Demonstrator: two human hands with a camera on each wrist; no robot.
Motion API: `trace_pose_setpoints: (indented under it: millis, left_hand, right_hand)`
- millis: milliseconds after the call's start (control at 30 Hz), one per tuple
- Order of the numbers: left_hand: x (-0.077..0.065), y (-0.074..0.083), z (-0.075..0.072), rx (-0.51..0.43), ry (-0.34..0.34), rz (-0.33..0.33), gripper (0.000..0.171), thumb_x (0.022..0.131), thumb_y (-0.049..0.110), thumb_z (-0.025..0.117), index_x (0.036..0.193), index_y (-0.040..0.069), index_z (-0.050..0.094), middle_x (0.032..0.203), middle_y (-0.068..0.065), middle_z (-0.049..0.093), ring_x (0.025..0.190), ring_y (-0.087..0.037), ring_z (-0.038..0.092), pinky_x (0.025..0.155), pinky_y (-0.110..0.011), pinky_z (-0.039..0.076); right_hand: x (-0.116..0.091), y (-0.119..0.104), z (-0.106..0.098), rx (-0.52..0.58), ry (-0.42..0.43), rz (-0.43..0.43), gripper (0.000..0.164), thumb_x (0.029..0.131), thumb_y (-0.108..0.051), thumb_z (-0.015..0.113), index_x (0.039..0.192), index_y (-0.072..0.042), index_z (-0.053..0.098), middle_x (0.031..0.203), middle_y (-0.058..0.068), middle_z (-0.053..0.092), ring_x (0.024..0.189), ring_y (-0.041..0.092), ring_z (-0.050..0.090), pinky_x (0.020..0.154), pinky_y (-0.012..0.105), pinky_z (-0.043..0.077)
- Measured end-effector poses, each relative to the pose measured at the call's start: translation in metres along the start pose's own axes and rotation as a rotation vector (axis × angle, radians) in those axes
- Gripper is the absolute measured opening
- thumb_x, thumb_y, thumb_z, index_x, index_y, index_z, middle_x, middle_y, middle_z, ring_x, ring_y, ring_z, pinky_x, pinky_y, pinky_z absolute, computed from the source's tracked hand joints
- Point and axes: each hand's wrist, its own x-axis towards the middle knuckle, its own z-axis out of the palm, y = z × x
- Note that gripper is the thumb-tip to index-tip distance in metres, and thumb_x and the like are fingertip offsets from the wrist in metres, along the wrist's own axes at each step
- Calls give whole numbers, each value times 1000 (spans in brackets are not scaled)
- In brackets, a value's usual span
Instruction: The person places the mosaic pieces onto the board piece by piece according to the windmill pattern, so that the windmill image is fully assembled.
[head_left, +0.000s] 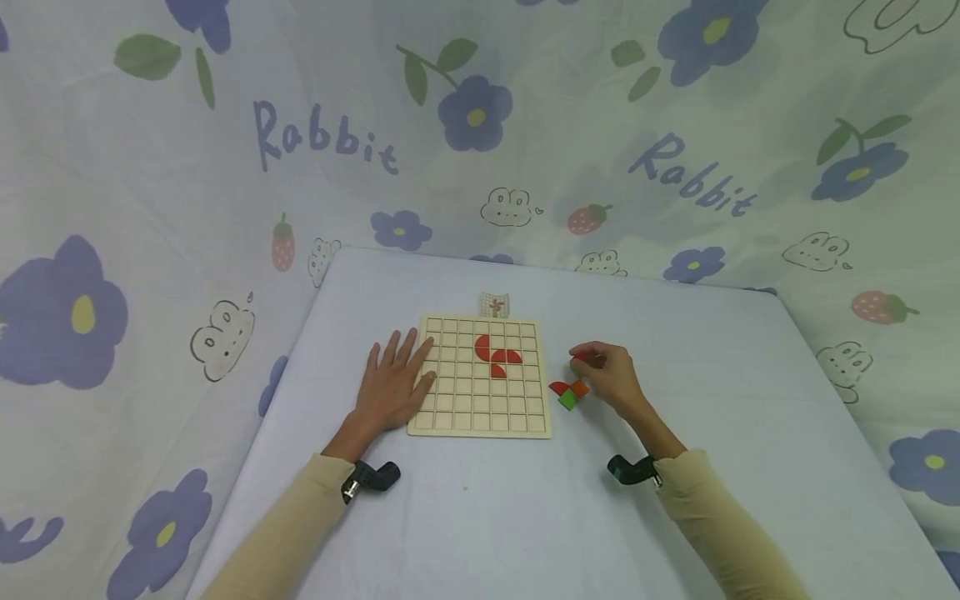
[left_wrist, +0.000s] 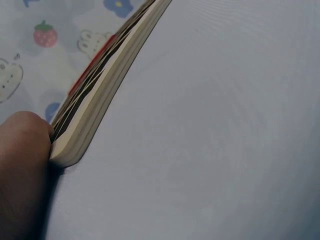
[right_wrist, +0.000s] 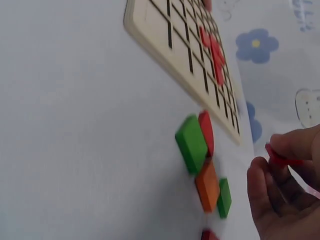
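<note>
My left hand [head_left: 390,387] lies with spread fingers on the left edge of a wooden grid board [head_left: 450,423]. In the left wrist view its thumb [left_wrist: 24,150] touches the board's corner. Red quarter-round pieces [head_left: 482,348] sit in cells in the board's upper middle. To the right of the board, my right hand [head_left: 611,375] pinches a small red piece [right_wrist: 281,159] between thumb and fingers, raised above the table in the right wrist view. The fingers partly hide its shape. Close below that hand lie a green piece [right_wrist: 192,145], an orange piece [right_wrist: 207,186] and a red piece [right_wrist: 206,132].
A second green piece [right_wrist: 224,197] lies beyond the orange one, and another red piece [right_wrist: 209,235] is cut off by the frame. A small card with a grid pattern [head_left: 495,305] touches the board's far edge. White cloth [head_left: 480,525] covers the table; patterned curtains surround it.
</note>
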Motion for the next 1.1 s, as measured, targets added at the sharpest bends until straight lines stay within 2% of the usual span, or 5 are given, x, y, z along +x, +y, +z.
trace_pose_setpoints:
  millis: [167, 433, 767, 933, 1100]
  left_hand:
    - [0, 1, -1, 6, -14, -5, 63, 103, 47, 32, 158, 17, 24, 163, -13, 14, 148, -37, 6, 115, -56, 1]
    - [1, 0, -2, 24, -12, -6, 62, 103, 47, 32, 158, 18, 24, 163, -13, 14, 148, -36, 7, 115, -56, 2]
    - [1, -1, -1, 16, -26, -13, 63, 104, 47, 31, 159, 19, 21, 163, -12, 11, 148, -35, 4, 116, -56, -1]
    - [1, 0, 0, 14, -25, -10, 63, 103, 48, 31, 159, 19, 21, 163, -12, 11, 148, -35, 3, 116, -55, -2]
    - [1, 0, 0, 11, -15, -7, 63, 103, 48, 32, 158, 19, 22, 163, -12, 12, 148, -36, 4, 115, -56, -1]
  right_hand:
    - [-1, -13, 11, 79, -24, -32, 12, 87, -16, 77, 96, -8, 75, 93, 4, 70, 84, 22, 64, 69, 28, 54]
    - [-3, -23, 30, 88, -116, -107, 23, 94, -9, 67, 116, -3, 71, 92, 6, 62, 83, 22, 60, 67, 29, 54]
    - [-4, -40, 62, 242, -167, -32, 8, 87, -13, 77, 91, -8, 74, 88, 2, 71, 79, 21, 64, 66, 28, 53]
    - [-5, -43, 74, 175, -181, -90, 4, 86, -12, 78, 87, -10, 75, 79, -4, 71, 72, 17, 63, 62, 28, 52]
    - [-8, -40, 84, 13, -118, -248, 5, 84, -13, 80, 87, -12, 77, 78, -7, 68, 69, 11, 60, 60, 28, 50]
